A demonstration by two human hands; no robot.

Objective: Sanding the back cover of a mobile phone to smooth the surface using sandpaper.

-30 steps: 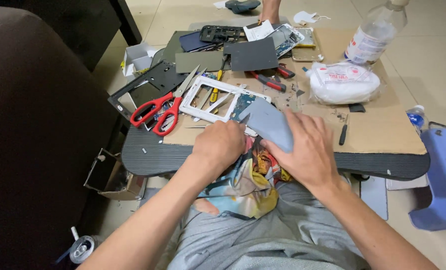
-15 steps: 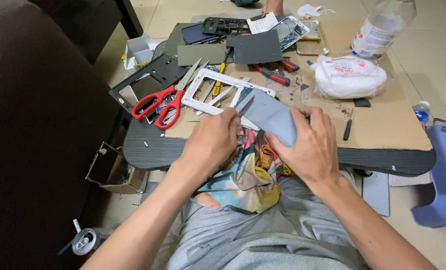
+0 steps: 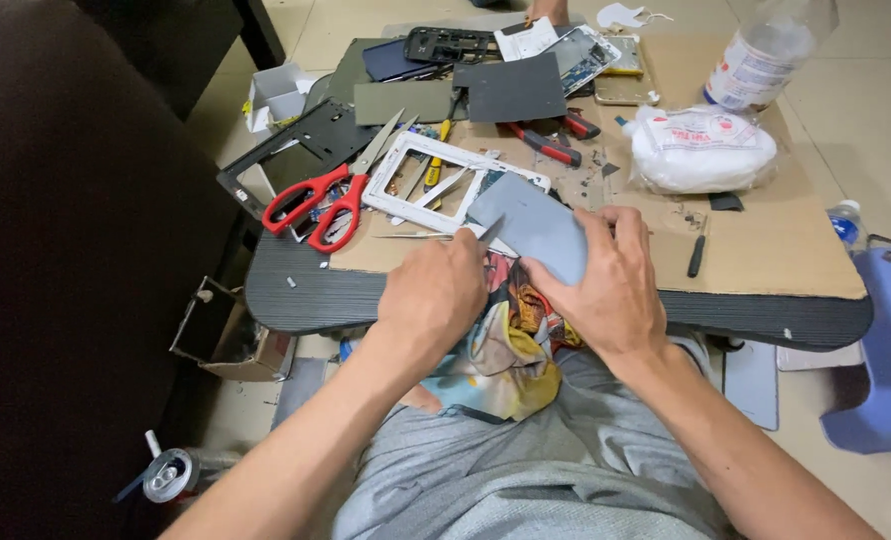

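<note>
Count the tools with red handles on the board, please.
3: red scissors at the left beside the white frame; two red-handled tools near the dark sheets, further back. Others may be hidden.

left hand: fisted, knuckles up | right hand: fingers curled

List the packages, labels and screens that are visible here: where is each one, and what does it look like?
Plastic bottle: far right corner of the table, clear, with a white label printed in red.
White bag: just before the bottle, soft and lumpy, faint red print.
Small white box: far left edge, open, cardboard.
Brown carton: on the floor at left, open.
Drink can: floor, lower left, silver top.
Grey panel: held by both hands, flat, blank.
</note>
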